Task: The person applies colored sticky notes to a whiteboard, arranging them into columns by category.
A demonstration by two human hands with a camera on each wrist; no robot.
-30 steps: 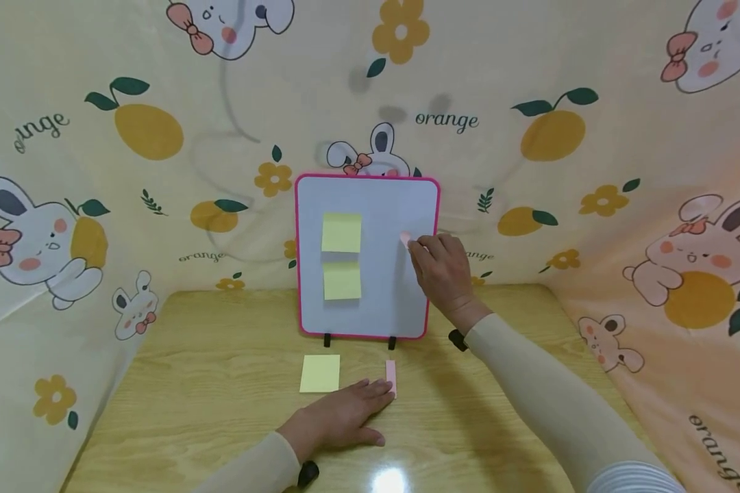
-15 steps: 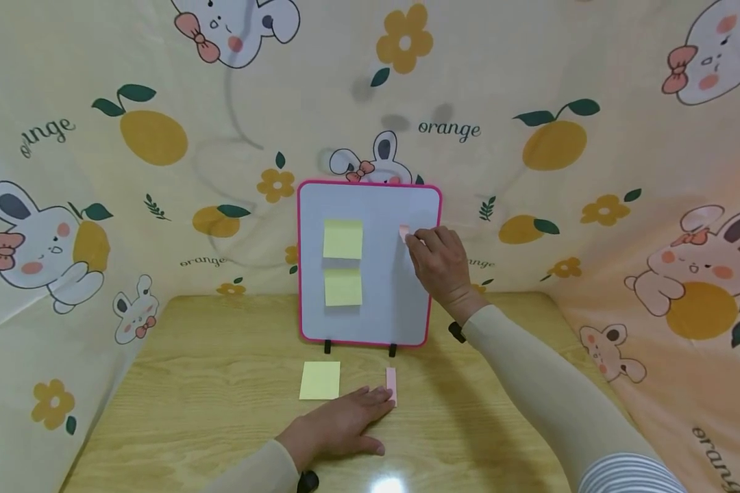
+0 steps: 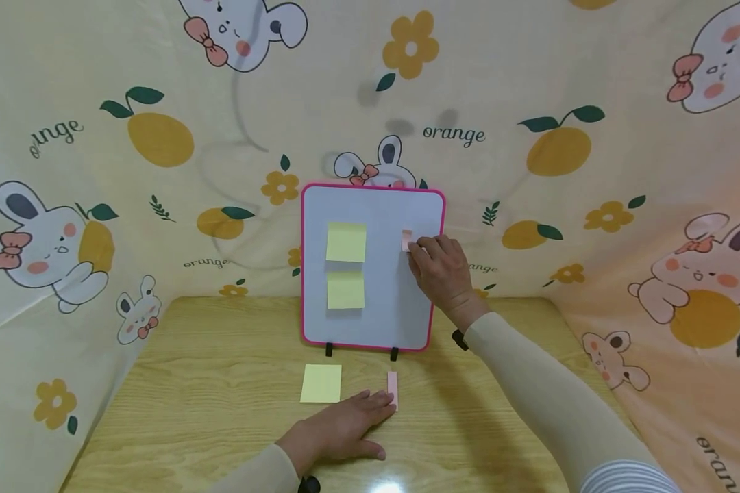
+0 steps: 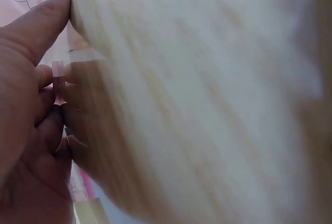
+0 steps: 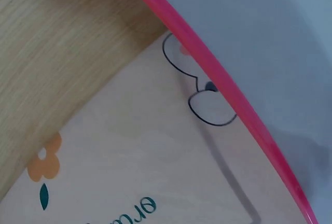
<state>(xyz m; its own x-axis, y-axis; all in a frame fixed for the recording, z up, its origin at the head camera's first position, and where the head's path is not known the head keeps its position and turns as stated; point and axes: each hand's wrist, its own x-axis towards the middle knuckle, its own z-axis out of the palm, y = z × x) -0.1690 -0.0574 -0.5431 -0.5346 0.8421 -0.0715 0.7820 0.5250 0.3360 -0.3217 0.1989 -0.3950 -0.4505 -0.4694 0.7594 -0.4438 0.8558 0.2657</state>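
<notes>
Head view: whiteboard (image 3: 385,294) standing, left hand (image 3: 348,424) flat, right hand (image 3: 440,270) curled; pink pad (image 3: 392,381) at left fingertips; pink note (image 3: 406,235) — right-hand pinch, board's right side — being stuck, I'd judge (next: press, release).

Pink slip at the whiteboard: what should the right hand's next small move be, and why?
I'd probably press the pink slip flat against the whiteboard: the right hand pinches it low, leaving its upper part uncovered.
</notes>
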